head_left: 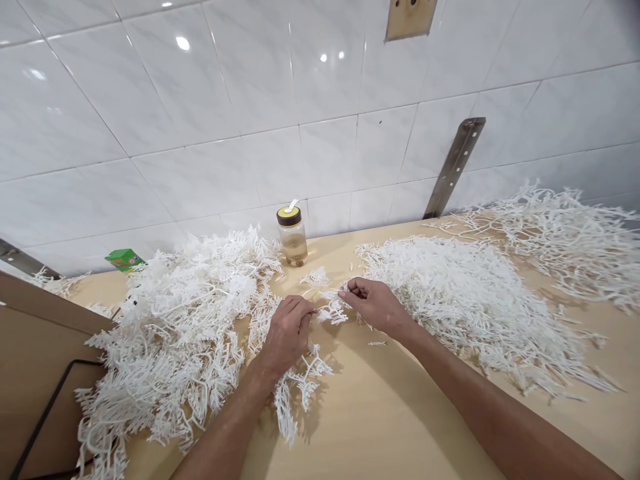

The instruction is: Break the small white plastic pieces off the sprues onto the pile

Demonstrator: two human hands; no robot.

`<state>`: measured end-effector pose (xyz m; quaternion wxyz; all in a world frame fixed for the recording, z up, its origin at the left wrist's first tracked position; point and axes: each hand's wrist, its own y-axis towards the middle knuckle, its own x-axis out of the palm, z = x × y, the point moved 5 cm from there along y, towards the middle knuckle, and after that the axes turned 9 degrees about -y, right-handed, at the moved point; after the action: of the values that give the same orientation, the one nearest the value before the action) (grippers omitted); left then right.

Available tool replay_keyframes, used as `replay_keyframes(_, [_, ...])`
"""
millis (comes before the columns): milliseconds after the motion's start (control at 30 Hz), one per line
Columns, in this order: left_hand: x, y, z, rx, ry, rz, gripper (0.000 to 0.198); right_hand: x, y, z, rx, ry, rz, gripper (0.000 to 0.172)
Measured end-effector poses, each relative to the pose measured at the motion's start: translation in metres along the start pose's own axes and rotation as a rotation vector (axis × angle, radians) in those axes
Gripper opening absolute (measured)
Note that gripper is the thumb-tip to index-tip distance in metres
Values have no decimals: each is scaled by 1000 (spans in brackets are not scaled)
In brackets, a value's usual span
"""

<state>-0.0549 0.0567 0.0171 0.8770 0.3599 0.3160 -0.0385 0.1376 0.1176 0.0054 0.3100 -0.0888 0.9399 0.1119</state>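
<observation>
Where the two bare forearms come in from the bottom edge, they cross a smooth, pale wooden tabletop (380,413) with a matte surface. At the near left stands a flat-sided brown cardboard box (30,360), a thin black cord (47,410) looping over its face.

A little further in, the left hand (290,330) lies knuckles up. Its fingers are curled in, with thumb and forefinger pressed together on one end of a small white plastic sprig (333,308), a thin, branching, coral-like piece. The right hand (373,303) meets it from the other side, fingertips pinched tight on the same sprig and the other fingers folded. The sprig sits just above the tabletop between the two hands, in the gap between two heaps.

On the left rises a tall tangled heap of white branched plastic pieces (185,320), bristly and airy, touching the left wrist. On the right lies a flatter spread of white plastic slivers (465,300), finer and straighter. Beyond it, a looser white drift (560,233) reaches the wall.

Behind the hands stands a clear round jar with a dark brown lid (293,235). A small green carton (125,259) sits far left against the glossy white tiled wall (200,100), where a slanted grey metal bracket (453,167) is fixed.
</observation>
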Motion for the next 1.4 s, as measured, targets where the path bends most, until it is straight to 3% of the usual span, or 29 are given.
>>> replay_keyframes(133, [-3, 1, 0, 9, -22, 38, 19, 8, -2, 9, 91, 251, -79, 37])
replay_keyframes(300, [-2, 2, -5, 30, -5, 21, 25, 14, -2, 18, 133, 383, -49, 39])
replay_keyframes(467, [2, 0, -7, -53, 90, -38, 22, 19, -3, 20, 127, 395, -51, 38])
replay_keyframes(600, [-1, 2, -3, -171, 38, -59, 19, 25, -5, 18, 160, 486, -92, 39])
replay_keyframes(733, [-11, 6, -3, -297, -6, 26, 34, 30, -7, 14, 175, 508, -104, 37])
replay_keyframes(867, [-21, 12, 4, -239, 77, 118, 46, 33, -9, 11, 174, 456, -125, 37])
replay_keyframes(1033, [-31, 13, 29, -219, 205, 307, 11, 39, -12, 8, 191, 475, -160, 36])
replay_keyframes(1100, [-29, 12, 38, -296, 190, 312, 17, 39, -13, 7, 198, 477, -151, 34])
replay_keyframes(1200, [-16, 12, 40, -484, 96, 140, 21, 37, -15, 2, 175, 455, -117, 30])
replay_keyframes(1300, [-6, 10, 30, -660, 7, 57, 26, 36, -18, -7, 112, 415, -88, 27])
replay_keyframes(1400, [3, 5, 15, -769, -214, 79, 28, 38, -23, -14, 3, 328, -94, 24])
